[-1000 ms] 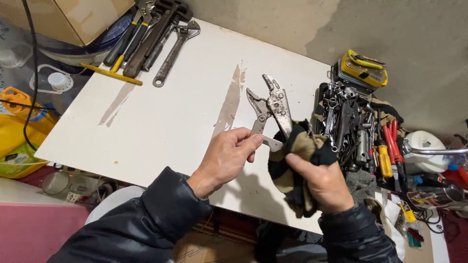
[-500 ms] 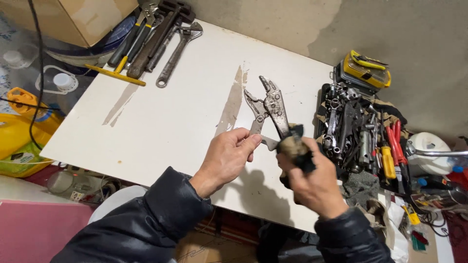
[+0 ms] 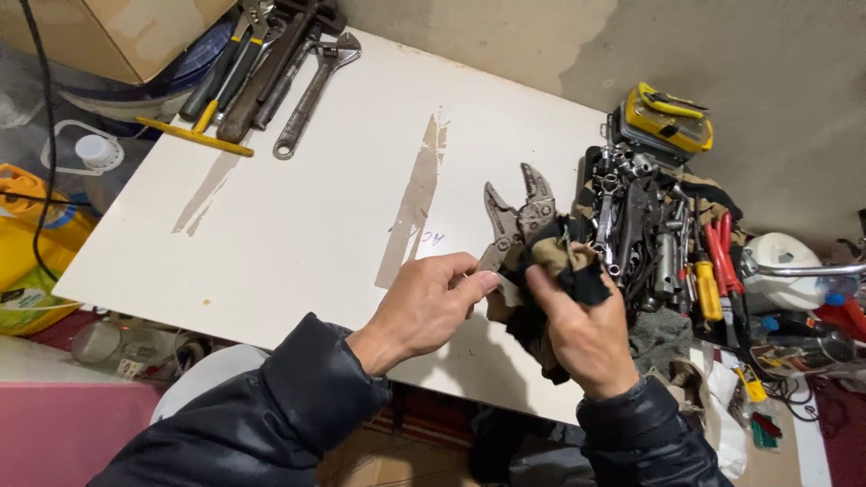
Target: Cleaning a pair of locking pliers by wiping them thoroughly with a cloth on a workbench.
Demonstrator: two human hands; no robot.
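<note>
The white rectangular tabletop (image 3: 298,225) fills most of my view, its bare middle streaked with two brown smears, which leaves me room to work at the lower right edge. At the right of the frame a dense heap of steel sockets and wrenches (image 3: 636,225) sits off the board, beside red- and yellow-handled screwdrivers (image 3: 708,271). At the upper left a row of long grey spanners and an adjustable wrench (image 3: 271,72) lies side by side.

Right of centre, the grey steel locking pliers (image 3: 519,216) point jaws-up and open. My left hand (image 3: 424,302) pinches the lower handle between thumb and fingers, steadying the tool. My right hand (image 3: 582,334) is closed around a tan-and-black rag (image 3: 559,266), pressing it against the pliers' body, apparently to wipe it.
</note>
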